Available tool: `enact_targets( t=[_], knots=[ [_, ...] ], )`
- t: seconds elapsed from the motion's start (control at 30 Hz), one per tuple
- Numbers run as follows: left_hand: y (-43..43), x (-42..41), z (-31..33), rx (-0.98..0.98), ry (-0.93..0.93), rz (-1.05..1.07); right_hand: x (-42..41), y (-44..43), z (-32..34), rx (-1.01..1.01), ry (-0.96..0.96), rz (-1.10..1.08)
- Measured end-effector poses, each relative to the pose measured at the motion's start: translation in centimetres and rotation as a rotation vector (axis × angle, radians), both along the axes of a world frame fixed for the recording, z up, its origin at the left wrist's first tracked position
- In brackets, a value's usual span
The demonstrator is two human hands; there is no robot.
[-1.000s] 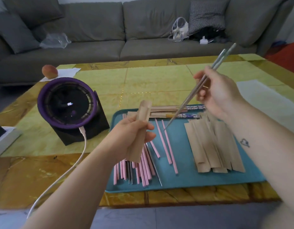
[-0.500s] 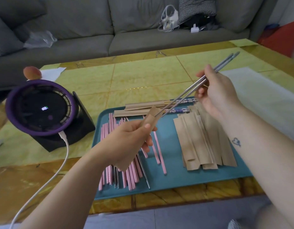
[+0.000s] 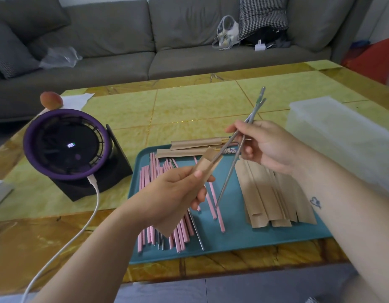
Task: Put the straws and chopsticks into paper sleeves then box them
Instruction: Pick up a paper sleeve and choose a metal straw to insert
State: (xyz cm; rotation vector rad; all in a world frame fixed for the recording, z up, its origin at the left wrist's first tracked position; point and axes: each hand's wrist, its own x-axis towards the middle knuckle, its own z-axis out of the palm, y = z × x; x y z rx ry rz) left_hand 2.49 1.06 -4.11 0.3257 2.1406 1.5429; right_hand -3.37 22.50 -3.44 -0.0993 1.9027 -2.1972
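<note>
The left hand [image 3: 167,193] holds a brown paper sleeve [image 3: 205,164] in a closed grip, thumb on top and fingers curled beneath; the sleeve slants up to the right above the teal tray [image 3: 233,243], its open mouth toward the other hand, its lower end poking out below the palm. The right hand [image 3: 265,145] pinches a pair of metal chopsticks [image 3: 251,115] near their middle, the grip closed on them; the two sticks cross at the fingers and splay apart; one tip reaches the sleeve's mouth and seems just inside it, the other hangs down outside the sleeve, its tip low over the tray near loose pink straws [image 3: 213,206].

On the tray, a bundle of pink straws [image 3: 149,182] lies at the left, partly under the left hand, with a few thin metal sticks among them; a stack of empty paper sleeves [image 3: 270,197] lies at the right, under the right wrist; a few filled sleeves [image 3: 189,147] lie crosswise along the far edge. The tray sits on a yellow-green table [image 3: 189,106]; a translucent plastic box [image 3: 333,127] stands to its right, a purple-rimmed fan [image 3: 65,145] with a white cable to its left.
</note>
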Motion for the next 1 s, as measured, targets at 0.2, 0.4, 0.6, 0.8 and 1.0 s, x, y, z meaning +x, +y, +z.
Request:
enact_targets(
  t=[0.2, 0.4, 0.6, 0.8, 1.0],
  knots=[
    [-0.1, 0.1, 0.0, -0.065, 0.01, -0.05, -0.2, 1.1, 1.0, -0.04, 0.055, -0.3],
    [0.0, 0.2, -0.1, -0.027, -0.018, -0.049, 0.4, 0.0, 0.5, -0.001, 0.012, -0.06],
    [-0.1, -0.2, -0.1, -0.066, 0.011, 0.027, 0.3, 0.3, 0.5, 0.077, -0.018, -0.026],
    [-0.4, -0.8, -0.7, -0.234, 0.085, 0.107, -0.6, 1.9, 1.2, -0.34, -0.045, -0.415],
    [0.0, -0.5, -0.9, -0.288, 0.086, 0.044, -0.8, 1.6, 0.4, -0.271, 0.057, -0.409]
  ],
)
